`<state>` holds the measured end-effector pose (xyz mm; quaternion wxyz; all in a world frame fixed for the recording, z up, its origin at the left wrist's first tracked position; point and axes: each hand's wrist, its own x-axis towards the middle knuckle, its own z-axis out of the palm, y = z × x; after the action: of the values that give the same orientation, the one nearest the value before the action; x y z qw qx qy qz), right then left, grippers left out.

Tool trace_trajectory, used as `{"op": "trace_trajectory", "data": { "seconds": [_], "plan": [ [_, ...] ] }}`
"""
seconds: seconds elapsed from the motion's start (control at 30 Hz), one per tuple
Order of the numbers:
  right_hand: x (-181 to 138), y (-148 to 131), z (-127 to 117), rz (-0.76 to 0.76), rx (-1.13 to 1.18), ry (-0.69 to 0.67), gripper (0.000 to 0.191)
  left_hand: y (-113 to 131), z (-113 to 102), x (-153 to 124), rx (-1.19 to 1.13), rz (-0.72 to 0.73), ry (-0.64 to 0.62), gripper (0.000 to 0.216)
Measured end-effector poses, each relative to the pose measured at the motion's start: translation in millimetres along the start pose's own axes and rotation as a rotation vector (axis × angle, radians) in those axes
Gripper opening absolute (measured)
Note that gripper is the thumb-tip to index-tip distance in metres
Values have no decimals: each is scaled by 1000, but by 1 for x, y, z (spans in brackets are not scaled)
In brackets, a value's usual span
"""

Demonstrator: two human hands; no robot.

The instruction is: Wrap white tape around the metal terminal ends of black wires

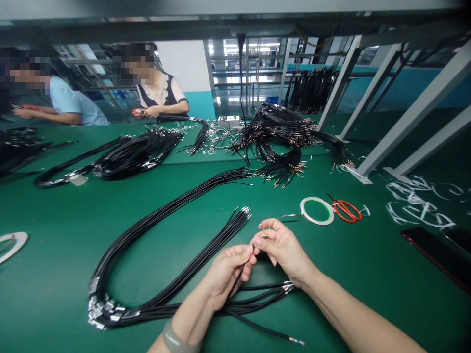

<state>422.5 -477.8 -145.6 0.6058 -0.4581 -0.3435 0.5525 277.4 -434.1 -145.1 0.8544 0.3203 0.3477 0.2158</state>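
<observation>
Head view: the left hand [228, 269] has its grip closed around a single black wire [237, 278]. The right hand [281, 245] pinches that wire's upper tip between thumb and forefinger. Both hands work just in from the near edge of the green worktop [55, 220].

To the left lies a long looped bundle of black wires [158, 213]. Silvery tape wraps [101, 309] bind it at its bend, so that part looks finished. A few loose black wires with bare metal ends [272, 289] lie under the wrists, seemingly unbound.

Bare green surface is open in front of the hands and to their right. Beyond it sit a white tape roll [316, 211] and orange-handled scissors [346, 210]. A dark red flat phone [434, 252] lies near the right edge. White metal frame legs [405, 127] and heaps of black wire [279, 127] crowd the far side, where two other people work.
</observation>
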Motion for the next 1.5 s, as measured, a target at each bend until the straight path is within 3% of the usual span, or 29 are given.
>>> {"op": "trace_trajectory", "data": {
  "seconds": [0.2,0.3,0.4,0.47,0.53,0.57,0.63,0.73,0.77,0.83,0.9,1.03,1.4,1.5],
  "plan": [
    [-4,-3,-4,14,-23,15,42,-1,-3,1,68,21,-28,19],
    [-4,-8,-6,-5,-46,53,32,-1,-3,1,133,39,-12,18],
    [-2,-13,-9,-65,-74,162,23,-5,3,-4,404,172,-14,23],
    [-1,-14,-12,-108,-101,225,22,-9,10,-10,638,244,-153,22],
    [1,-12,-14,-119,-120,251,22,-12,15,-16,761,223,-348,22],
    [2,-11,-15,-112,-125,257,22,-12,15,-17,804,238,-383,24],
    [3,-7,-15,-77,-133,263,23,-10,10,-15,948,406,-249,25],
    [3,-3,-14,-27,-159,270,26,-2,-8,-4,1342,752,297,21],
    [4,-2,-13,-20,-172,269,26,1,-13,1,1463,789,450,22],
    [4,1,-12,-18,-196,256,26,6,-21,8,1649,795,613,21],
    [4,2,-10,-31,-217,234,26,8,-23,12,1765,774,637,16],
    [2,3,-6,-49,-237,158,26,5,-16,16,1794,766,559,18],
    [-4,1,-1,25,-182,-59,40,1,-18,24,1580,813,529,17],
    [-7,1,0,2,-203,-77,40,2,-13,19,1366,789,517,18]
  ]
}}
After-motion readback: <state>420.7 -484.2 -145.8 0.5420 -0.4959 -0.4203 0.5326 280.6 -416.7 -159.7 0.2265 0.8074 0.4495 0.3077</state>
